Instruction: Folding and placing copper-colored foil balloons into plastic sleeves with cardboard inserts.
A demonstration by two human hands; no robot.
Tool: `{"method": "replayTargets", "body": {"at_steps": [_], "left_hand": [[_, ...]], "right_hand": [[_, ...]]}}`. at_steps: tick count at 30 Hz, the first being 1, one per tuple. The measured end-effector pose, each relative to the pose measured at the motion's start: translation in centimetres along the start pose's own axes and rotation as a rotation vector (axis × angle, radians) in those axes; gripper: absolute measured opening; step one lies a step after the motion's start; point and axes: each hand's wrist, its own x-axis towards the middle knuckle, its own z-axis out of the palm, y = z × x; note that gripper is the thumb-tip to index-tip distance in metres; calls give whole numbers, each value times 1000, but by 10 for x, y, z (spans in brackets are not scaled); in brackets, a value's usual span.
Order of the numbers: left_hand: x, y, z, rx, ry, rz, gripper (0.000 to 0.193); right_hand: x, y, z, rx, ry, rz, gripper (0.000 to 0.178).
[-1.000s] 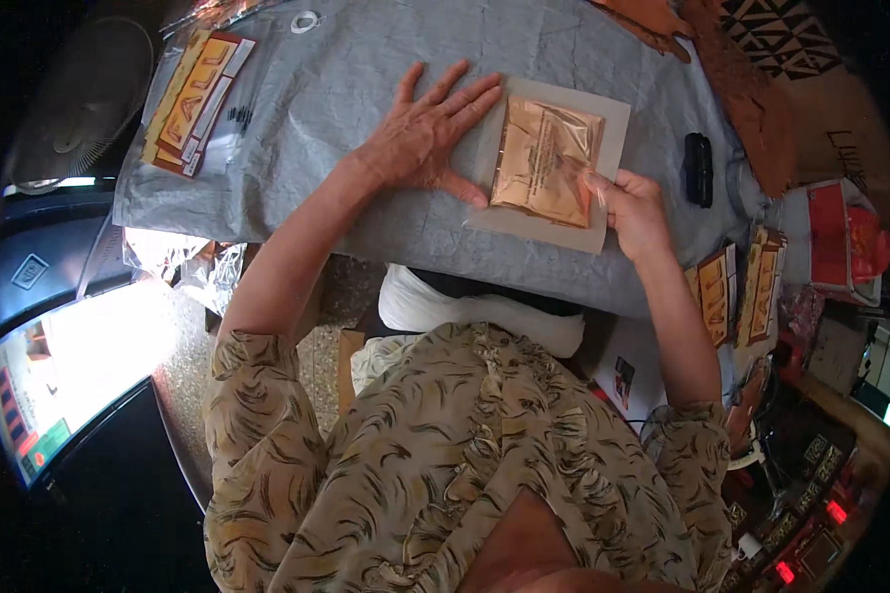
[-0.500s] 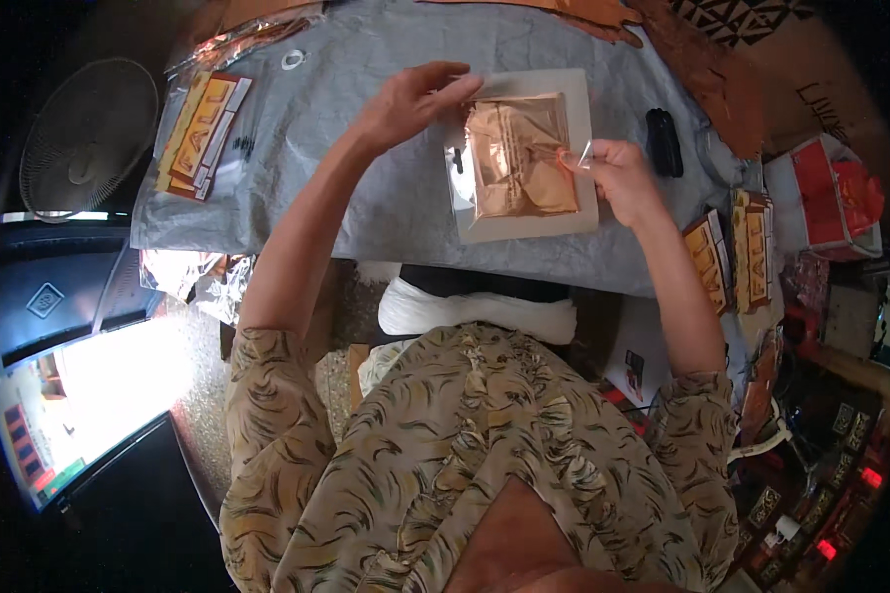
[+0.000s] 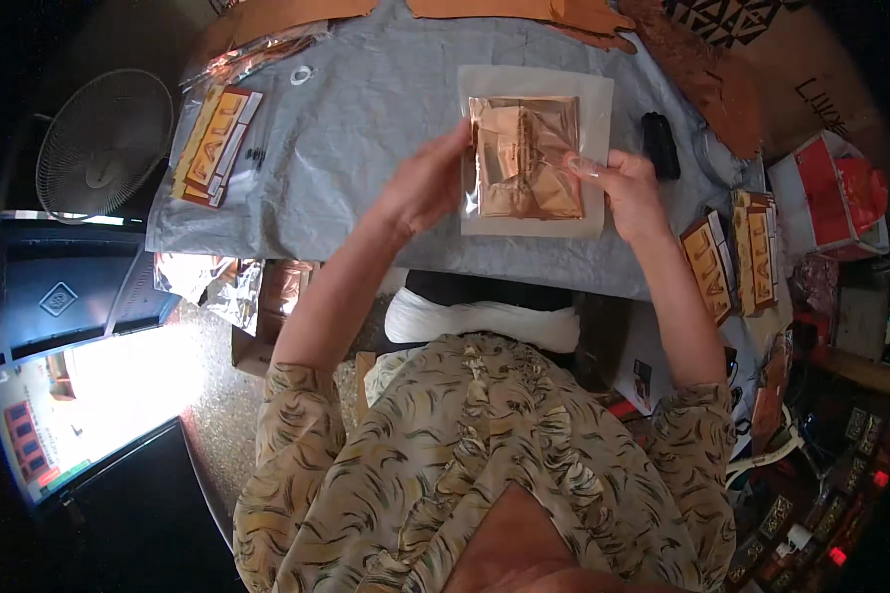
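Grey-covered table (image 3: 307, 178); speckled floor (image 3: 222, 425); bright light (image 3: 163, 366) left; 2 red lights (image 3: 839, 555) lower right.

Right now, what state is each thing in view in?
Packet, held; seal unclear
Left hand, at packet's left edge
Right hand, gripping packet's right side
Cloth, wrinkled, spread
White ring, lying flat
Black object, lying on cloth
Fan, upright; spinning unclear
Red lights, lit

The packet (image 3: 519, 163) is coppery, the cloth (image 3: 356, 119) grey, and the blouse (image 3: 405, 465) beige with dark curved strokes
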Motion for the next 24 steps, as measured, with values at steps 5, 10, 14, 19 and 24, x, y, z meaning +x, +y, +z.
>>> {"method": "replayTargets", "body": {"at_steps": [5,10,14,19,24], "left_hand": [[-7,-12,-4,135,-79,108,36],[-9,-13,-2,118,-52,115,33],[-10,-13,0,66,-43,87,31],[-13,-19,1,49,-50,86,31],[-15,-17,11,46,-11,70,29]], "right_hand": [[-8,1,5,-3,12,24,24],[-18,-9,-5,65,-158,114,27],[-20,1,-15,40,-250,56,34],[-24,4,-14,-50,-192,95,34],[-24,6,-8,-121,-121,96,33]]}}
